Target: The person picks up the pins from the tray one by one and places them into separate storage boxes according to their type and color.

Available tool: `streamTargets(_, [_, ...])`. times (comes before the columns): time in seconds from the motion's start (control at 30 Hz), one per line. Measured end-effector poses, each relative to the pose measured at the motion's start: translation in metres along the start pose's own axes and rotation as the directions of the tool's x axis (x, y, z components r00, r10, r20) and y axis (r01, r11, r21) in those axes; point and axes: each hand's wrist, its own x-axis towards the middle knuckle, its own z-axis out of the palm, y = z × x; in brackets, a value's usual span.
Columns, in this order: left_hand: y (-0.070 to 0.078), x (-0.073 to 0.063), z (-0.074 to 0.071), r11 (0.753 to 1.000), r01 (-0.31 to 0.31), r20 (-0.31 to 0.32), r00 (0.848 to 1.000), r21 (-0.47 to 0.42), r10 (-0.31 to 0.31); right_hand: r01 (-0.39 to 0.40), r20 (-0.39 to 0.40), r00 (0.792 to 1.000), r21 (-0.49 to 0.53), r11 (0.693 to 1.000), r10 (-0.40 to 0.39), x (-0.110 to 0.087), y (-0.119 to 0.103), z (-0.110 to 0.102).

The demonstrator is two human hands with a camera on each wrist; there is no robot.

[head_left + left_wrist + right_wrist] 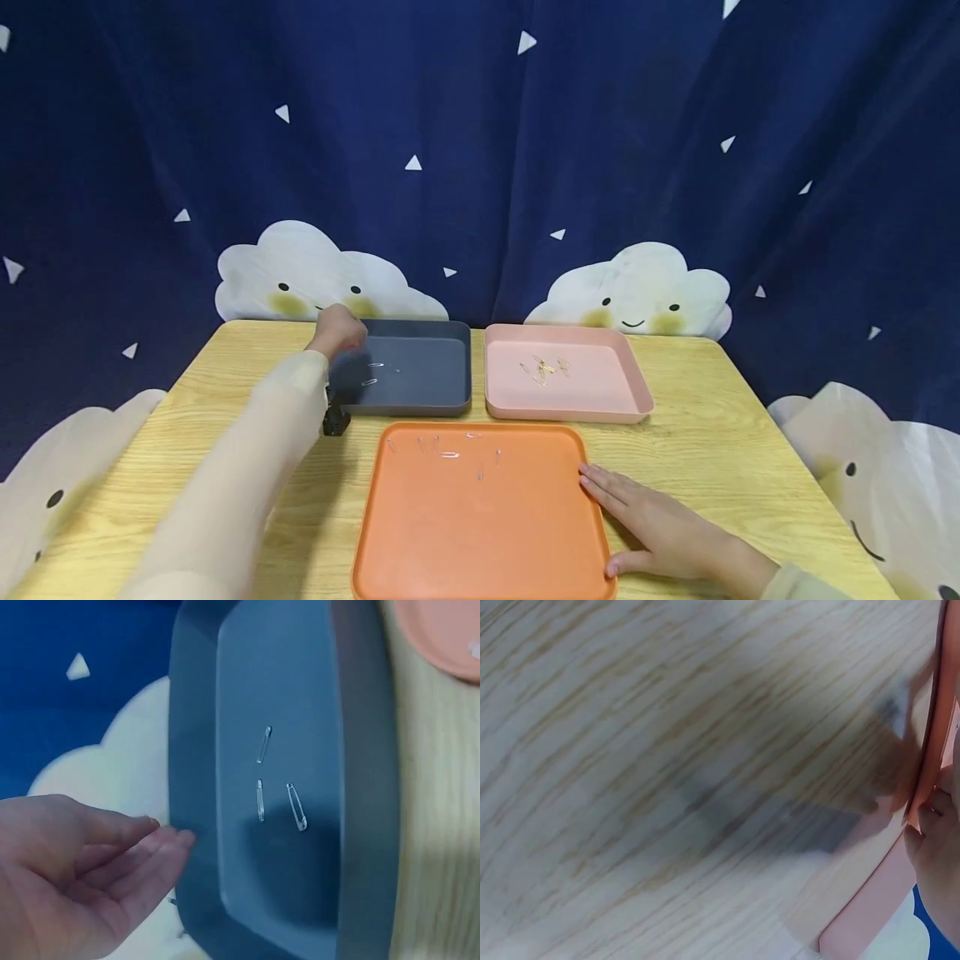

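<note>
My left hand is over the left end of the dark grey tray. In the left wrist view its thumb and loosely bent fingers hover by the tray's wall, and nothing shows between them. Three silver safety pins lie on that tray's floor. My right hand lies beside the orange tray, its extended fingers and thumb touching the right rim. Several silver safety pins are scattered across the far part of the orange tray.
A pink tray with several gold safety pins stands right of the grey one, at the back of the wooden table. Behind the table hangs a dark blue curtain with clouds and white triangles.
</note>
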Motion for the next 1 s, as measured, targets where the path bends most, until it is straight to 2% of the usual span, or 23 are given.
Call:
streamTargets(0.07, [0.0,-0.012,-0.002,0.996,-0.091,0.006,0.996,-0.015,0.092,-0.015,0.007,1.0,0.011,1.0,0.015,-0.001,0.0,-0.001])
streamTargets(0.13, [0.001,-0.025,-0.003,0.978,-0.206,0.037,0.978,-0.029,0.207,-0.026,0.025,0.999,0.028,0.999,0.025,-0.002,0.0,-0.002])
streamTargets(0.2, [0.001,-0.038,-0.002,0.952,-0.305,0.064,0.95,-0.029,0.307,-0.027,0.029,0.999,0.04,0.999,0.026,-0.001,0.0,-0.003])
streamTargets(0.27, [0.0,-0.052,0.001,0.919,-0.394,0.089,0.915,-0.007,0.393,-0.018,0.036,0.999,0.039,0.999,0.017,-0.001,0.0,-0.003])
streamTargets(0.37, [-0.003,-0.073,0.008,0.874,-0.484,0.12,0.87,0.032,0.478,-0.003,0.023,1.0,0.025,1.0,0.003,-0.001,0.0,-0.002])
streamTargets(0.4, [-0.005,-0.079,0.011,0.855,-0.518,0.128,0.85,0.036,0.51,-0.003,0.017,1.0,0.023,1.0,0.002,-0.001,-0.001,-0.002])
streamTargets(0.47, [-0.008,-0.091,0.017,0.81,-0.586,0.153,0.803,0.03,0.575,-0.005,0.012,1.0,0.022,1.0,0.005,0.0,-0.001,-0.001])
streamTargets(0.57, [-0.013,-0.103,0.028,0.686,-0.727,0.18,0.679,0.03,0.712,-0.011,0.004,1.0,0.025,1.0,0.011,0.0,-0.002,0.0])
streamTargets(0.6, [-0.014,-0.105,0.033,0.637,-0.77,0.191,0.631,0.036,0.752,-0.015,0.004,1.0,0.027,1.0,0.015,0.0,-0.002,0.0])
streamTargets(0.67, [-0.018,-0.109,0.042,0.564,-0.823,0.221,0.563,0.067,0.796,-0.017,0.002,1.0,0.026,1.0,0.017,0.0,-0.003,0.0])
streamTargets(0.7, [-0.019,-0.111,0.047,0.531,-0.842,0.235,0.536,0.089,0.811,-0.017,-0.008,1.0,0.022,1.0,0.017,0.0,-0.003,0.001])
streamTargets(0.8, [-0.023,-0.114,0.06,0.485,-0.856,0.294,0.517,0.177,0.804,-0.032,-0.009,0.999,0.012,0.999,0.032,-0.001,-0.004,0.002])
streamTargets(0.9, [-0.024,-0.117,0.067,0.456,-0.845,0.321,0.53,0.28,0.785,-0.052,0.008,0.999,-0.002,0.999,0.052,-0.001,-0.004,0.002])
streamTargets(1.0, [-0.022,-0.119,0.071,0.449,-0.824,0.309,0.551,0.344,0.775,-0.052,0.013,0.999,-0.007,0.999,0.053,-0.001,-0.003,0.002])
